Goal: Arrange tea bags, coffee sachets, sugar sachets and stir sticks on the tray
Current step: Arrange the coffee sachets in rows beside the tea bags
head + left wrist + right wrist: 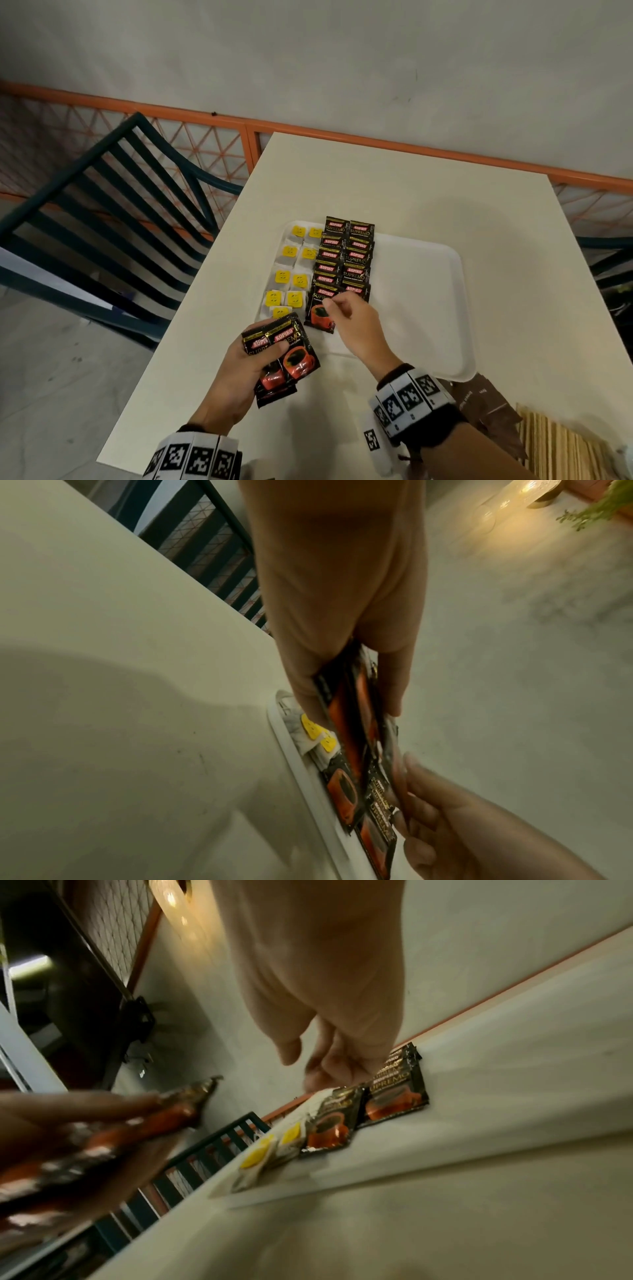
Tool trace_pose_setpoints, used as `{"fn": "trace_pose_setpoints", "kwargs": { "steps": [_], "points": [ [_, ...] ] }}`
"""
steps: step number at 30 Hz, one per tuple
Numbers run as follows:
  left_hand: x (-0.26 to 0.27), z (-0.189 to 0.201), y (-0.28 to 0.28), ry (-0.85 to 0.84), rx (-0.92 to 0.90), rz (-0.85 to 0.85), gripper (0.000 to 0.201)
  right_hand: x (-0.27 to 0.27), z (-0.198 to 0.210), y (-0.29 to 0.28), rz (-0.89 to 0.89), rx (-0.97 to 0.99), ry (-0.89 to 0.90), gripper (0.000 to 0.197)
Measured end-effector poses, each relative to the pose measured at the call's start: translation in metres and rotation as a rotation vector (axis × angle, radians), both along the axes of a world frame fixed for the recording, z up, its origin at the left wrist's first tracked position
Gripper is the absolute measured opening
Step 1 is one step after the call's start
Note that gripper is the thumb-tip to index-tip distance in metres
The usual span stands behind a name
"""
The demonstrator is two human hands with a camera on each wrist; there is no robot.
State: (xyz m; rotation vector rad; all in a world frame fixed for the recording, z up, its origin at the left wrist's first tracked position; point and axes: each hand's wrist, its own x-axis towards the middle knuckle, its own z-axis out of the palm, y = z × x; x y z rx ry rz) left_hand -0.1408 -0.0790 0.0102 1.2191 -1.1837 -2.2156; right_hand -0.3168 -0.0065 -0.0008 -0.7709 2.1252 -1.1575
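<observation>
A white tray (459, 291) lies on the cream table (394, 185). Tea bags (289, 274) with yellow tags fill two columns at its left side. Beside them, black coffee sachets (347, 260) overlap in two columns. My left hand (270, 349) grips a stack of coffee sachets (294, 356) just in front of the tray's near-left corner. My right hand (337, 305) hovers over the nearest sachet (320, 317) of the left coffee column, fingers loosely curled, fingertips at its top edge. In the right wrist view the thumb (291, 1053) stands apart from the fingers, and that sachet (329, 1123) lies flat.
Brown sachets (486, 404) and a bundle of wooden stir sticks (555, 452) lie on the table at the near right. A dark green chair (120, 205) stands left of the table, and an orange lattice fence (205, 144) runs behind it.
</observation>
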Motion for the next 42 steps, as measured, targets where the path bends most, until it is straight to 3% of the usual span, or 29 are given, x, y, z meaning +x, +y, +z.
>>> {"fn": "trace_pose_setpoints", "kwargs": {
  "steps": [3, 5, 10, 17, 21, 24, 28, 38, 42],
  "points": [
    [-0.004, 0.001, 0.002, 0.000, -0.021, 0.008, 0.049, 0.012, 0.014, 0.016, 0.272, 0.050, -0.267, 0.019],
    [-0.007, 0.001, 0.004, 0.009, -0.036, -0.006, 0.047, 0.017, 0.014, 0.026, 0.345, 0.052, -0.354, 0.015],
    [-0.011, -0.002, 0.008, 0.023, 0.056, -0.059, 0.029, 0.014, 0.001, 0.033, 0.229, 0.042, -0.364, 0.022],
    [-0.009, -0.004, 0.005, 0.030, 0.132, -0.091, 0.046, 0.001, -0.006, 0.037, -0.001, -0.068, -0.429, 0.010],
    [-0.006, -0.004, 0.004, -0.014, 0.120, -0.063, 0.041, -0.014, -0.013, 0.038, -0.273, -0.056, -0.387, 0.010],
    [-0.003, -0.003, 0.005, -0.008, 0.122, -0.044, 0.037, -0.020, -0.019, 0.040, -0.317, 0.084, -0.188, 0.012],
    [-0.004, -0.002, 0.008, -0.009, 0.114, -0.033, 0.034, -0.019, -0.023, 0.038, -0.357, 0.127, -0.120, 0.016],
    [-0.011, -0.001, 0.011, -0.047, 0.023, -0.020, 0.030, -0.011, -0.018, 0.030, -0.289, 0.088, 0.091, 0.018],
    [-0.017, 0.001, 0.012, -0.043, -0.022, -0.039, 0.026, 0.004, 0.003, 0.035, 0.027, 0.021, -0.017, 0.017]
  ]
}}
